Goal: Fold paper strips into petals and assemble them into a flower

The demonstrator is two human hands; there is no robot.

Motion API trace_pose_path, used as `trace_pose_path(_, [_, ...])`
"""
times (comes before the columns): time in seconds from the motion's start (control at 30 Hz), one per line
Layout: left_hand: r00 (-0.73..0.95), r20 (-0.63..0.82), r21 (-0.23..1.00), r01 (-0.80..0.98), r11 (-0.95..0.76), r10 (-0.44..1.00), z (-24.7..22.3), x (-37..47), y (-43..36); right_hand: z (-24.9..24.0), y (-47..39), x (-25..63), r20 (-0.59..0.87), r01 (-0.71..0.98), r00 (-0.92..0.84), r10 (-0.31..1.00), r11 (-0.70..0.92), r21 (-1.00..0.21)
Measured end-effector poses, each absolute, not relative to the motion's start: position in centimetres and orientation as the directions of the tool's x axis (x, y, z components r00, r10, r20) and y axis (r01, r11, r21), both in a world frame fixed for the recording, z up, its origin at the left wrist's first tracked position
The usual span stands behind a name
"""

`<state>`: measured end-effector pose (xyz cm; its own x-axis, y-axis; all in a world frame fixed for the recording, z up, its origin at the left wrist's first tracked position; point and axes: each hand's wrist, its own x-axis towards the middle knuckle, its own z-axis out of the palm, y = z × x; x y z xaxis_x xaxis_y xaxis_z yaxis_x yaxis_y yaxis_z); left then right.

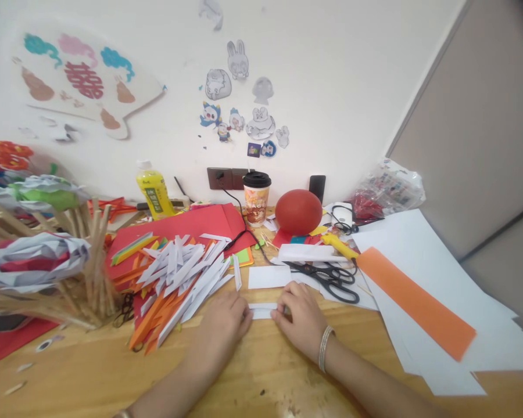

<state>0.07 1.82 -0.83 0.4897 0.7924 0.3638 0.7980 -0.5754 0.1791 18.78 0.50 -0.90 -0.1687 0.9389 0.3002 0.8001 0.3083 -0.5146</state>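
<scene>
A small folded strip of white paper (262, 310) lies flat on the wooden table, between my two hands. My left hand (226, 319) has its curled fingers pressed on the strip's left end. At the right end, the fingers of my right hand (300, 313) pinch the paper; a bracelet circles that wrist. Just behind the strip is a flat white paper rectangle (268, 277). Black-handled scissors (331, 276) lie beyond my right hand. To the left spreads a pile of folded white and orange paper strips (178, 278).
Wooden sticks with paper flowers (39, 255) crowd the left side. A yellow bottle (154, 191), a lidded cup (257, 200) and a red balloon (298, 212) stand along the wall. White sheets (401, 278) and an orange strip (418, 302) cover the right, near a yellow glue gun (337, 244).
</scene>
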Motion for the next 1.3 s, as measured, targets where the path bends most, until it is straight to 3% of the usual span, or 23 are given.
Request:
trace_pose_path(0.2, [0.704, 0.390, 0.032, 0.634, -0.773, 0.594, 0.6, -0.5, 1.3, -1.2, 0.7, 19.0, 0.306, 0.788, -0.148, 0.941, 0.299, -0.538])
trace_pose_path(0.47, [0.708, 0.287, 0.155, 0.630, -0.761, 0.645, 2.5, -2.3, 1.0, -0.9, 1.0, 19.6, 0.273, 0.763, -0.154, 0.950, 0.290, -0.578])
trace_pose_path(0.6, [0.730, 0.291, 0.131, 0.610, -0.782, 0.618, 2.9, -2.5, 0.9, -0.8, 0.9, 19.9, 0.291, 0.764, -0.221, 0.931, 0.350, -0.542])
trace_pose_path(0.67, [0.764, 0.331, 0.089, 0.558, -0.825, 0.553, 2.4, -2.6, 1.1, -0.8, 0.9, 20.1, 0.346, 0.748, -0.350, 0.870, 0.482, -0.455])
trace_pose_path(0.8, [0.824, 0.373, 0.029, 0.449, -0.893, 0.426, 0.8, -2.6, 1.9, -0.8, 1.3, 20.4, 0.436, 0.698, -0.606, 0.665, 0.708, -0.110])
trace_pose_path(0.9, [0.811, 0.428, 0.014, 0.435, -0.901, 0.398, 0.2, -2.2, 2.2, -0.9, 1.6, 20.5, 0.446, 0.671, -0.686, 0.574, 0.737, 0.083])
trace_pose_path(1.03, [0.771, 0.388, 0.063, 0.525, -0.849, 0.506, 0.4, -1.1, 1.6, -1.5, 1.6, 20.3, 0.459, 0.661, -0.712, 0.531, 0.728, 0.183])
trace_pose_path(1.13, [0.723, 0.371, 0.099, 0.593, -0.799, 0.582, 0.4, -0.5, 1.2, -1.6, 1.4, 20.0, 0.489, 0.678, -0.671, 0.557, 0.728, 0.101])
trace_pose_path(1.3, [0.601, 0.344, 0.267, 0.674, -0.689, 0.721, 0.0, -0.1, 1.3, -1.1, 0.9, 19.4, 0.443, 0.701, -0.463, 0.768, 0.623, -0.347])
